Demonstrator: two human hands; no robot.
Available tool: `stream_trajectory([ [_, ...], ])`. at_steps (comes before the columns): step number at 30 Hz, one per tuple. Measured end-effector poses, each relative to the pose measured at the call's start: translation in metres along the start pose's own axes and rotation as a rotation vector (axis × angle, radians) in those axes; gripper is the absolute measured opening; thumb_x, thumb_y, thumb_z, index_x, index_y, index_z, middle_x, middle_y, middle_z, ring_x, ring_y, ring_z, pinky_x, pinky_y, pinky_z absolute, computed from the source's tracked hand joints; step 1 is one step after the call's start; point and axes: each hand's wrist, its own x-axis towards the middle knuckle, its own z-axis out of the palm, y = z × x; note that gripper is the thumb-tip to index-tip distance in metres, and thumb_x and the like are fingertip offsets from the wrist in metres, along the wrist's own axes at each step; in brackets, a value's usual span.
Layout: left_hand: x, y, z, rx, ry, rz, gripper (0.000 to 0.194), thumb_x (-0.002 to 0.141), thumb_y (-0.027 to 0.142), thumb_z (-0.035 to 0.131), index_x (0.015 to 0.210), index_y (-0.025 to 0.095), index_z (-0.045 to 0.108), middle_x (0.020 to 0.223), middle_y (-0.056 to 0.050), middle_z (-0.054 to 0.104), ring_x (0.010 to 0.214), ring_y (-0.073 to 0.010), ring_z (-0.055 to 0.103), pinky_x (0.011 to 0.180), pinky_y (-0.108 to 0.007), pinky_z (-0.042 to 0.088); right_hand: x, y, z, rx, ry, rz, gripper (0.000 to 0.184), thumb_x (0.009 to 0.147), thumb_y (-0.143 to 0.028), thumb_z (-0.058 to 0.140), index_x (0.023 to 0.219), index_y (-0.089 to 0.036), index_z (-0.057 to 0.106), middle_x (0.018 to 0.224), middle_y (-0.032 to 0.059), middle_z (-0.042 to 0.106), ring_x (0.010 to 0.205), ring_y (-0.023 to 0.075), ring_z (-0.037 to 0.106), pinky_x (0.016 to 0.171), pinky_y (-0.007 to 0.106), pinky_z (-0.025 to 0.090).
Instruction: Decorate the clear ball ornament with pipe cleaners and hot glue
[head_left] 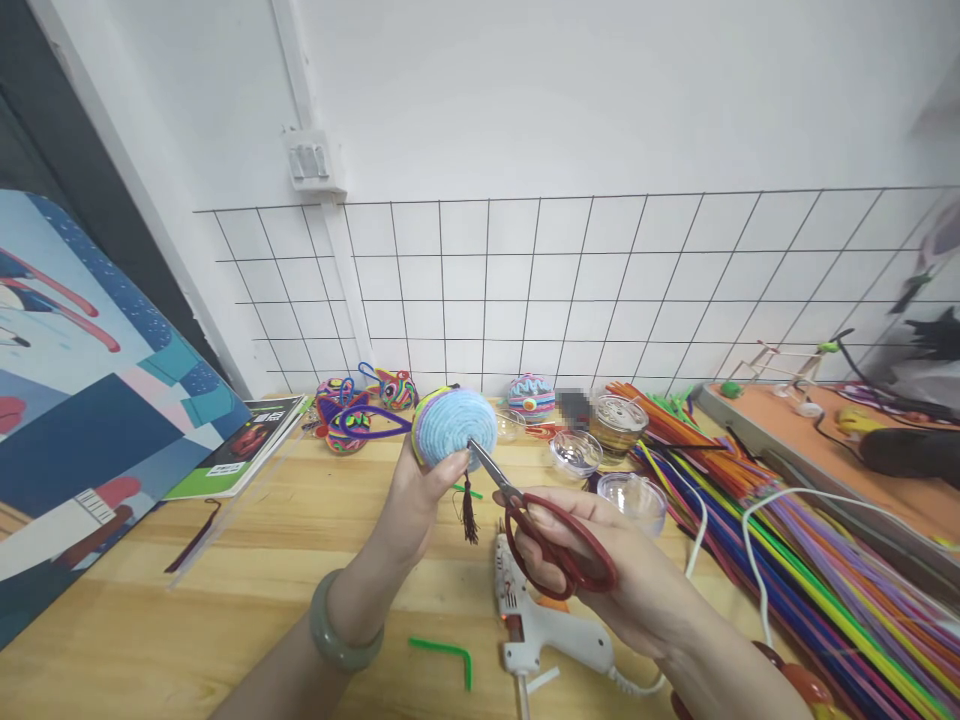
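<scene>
**A:** What's in each hand? Clock directions from the blue ball, please.

**B:** Sure. The left grip [420, 492] is pinching the blue ball [450, 415], thumb across its lower face. Ball's held up over the bench [300, 570], and a dark tassel [469, 515] hangs at 6 o'clock from it.

**A:** And the other one?

**B:** Right grip [570, 545] is closed round the red handles of the scissors [559, 560], fingers through the loops. They come in from about 4 o'clock, with the tip right at the coiled face beside the thumb. Can't tell if it's poking in or just touching.

**A:** What else is around?

**B:** White glue gun [559, 630] lying at 5 o'clock, bent green stick [450, 648] at 6. A purple loop [375, 422] is at 9, with the magazines [232, 450] further out that way. A striped ball [532, 400] sits between 2 and 3, by the wall.

**A:** Anything on the right?

**B:** Two clear bowls, one [576, 455] between 3 and 4, the other [632, 503] nearer 4. Past them, a big bundle of fuzzy sticks [795, 570] in loads of colours, also around 4.
</scene>
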Motion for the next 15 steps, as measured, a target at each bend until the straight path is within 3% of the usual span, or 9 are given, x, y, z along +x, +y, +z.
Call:
stream_trajectory([
  [15, 0.0016, -0.0021, -0.0021, 0.026, 0.010, -0.036, 0.047, 0.069, 0.033, 0.076, 0.109, 0.017, 0.057, 0.105, -0.005, 0.062, 0.099, -0.0191, 0.055, 0.095, -0.036, 0.041, 0.0002, 0.0027, 0.0008, 0.012, 0.033, 0.000, 0.024, 0.086, -0.035, 0.064, 0.081, -0.011, 0.061, 0.059, -0.0031, 0.050, 0.048, 0.0056, 0.041, 0.047, 0.022, 0.023],
])
